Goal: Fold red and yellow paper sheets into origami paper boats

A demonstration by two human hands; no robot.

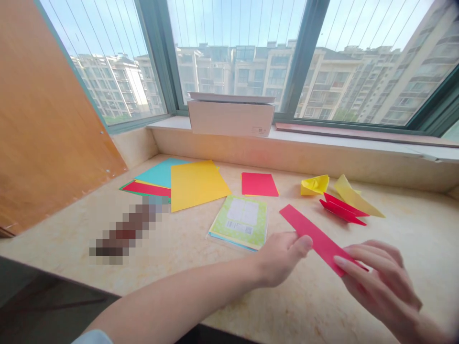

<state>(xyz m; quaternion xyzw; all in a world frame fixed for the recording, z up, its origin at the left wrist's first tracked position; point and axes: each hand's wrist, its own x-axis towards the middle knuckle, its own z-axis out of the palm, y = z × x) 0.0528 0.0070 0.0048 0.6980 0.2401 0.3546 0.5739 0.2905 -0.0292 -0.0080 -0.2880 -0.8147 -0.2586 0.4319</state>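
Note:
A long folded strip of red paper (320,238) slants between my hands, above the marble-patterned counter. My left hand (283,255) pinches its left edge, thumb on top and the other fingers hidden beneath. At the strip's lower right end, my right hand (380,277) grips it with the fingers on its upper face; the thumb is mostly out of sight. Just left of my left hand lies a clear packet of square paper (240,222) with a green patterned label. Beyond the strip sit folded red paper (343,210), a yellow paper boat (314,185) and a pale yellow folded piece (358,197).
A red square sheet stack (259,184) lies mid-counter. Left of it are a large yellow sheet (197,186) and a blue sheet (158,173) over other colours. A blurred-out object (125,231) is at front left. A white box (231,117) stands on the windowsill (172,123).

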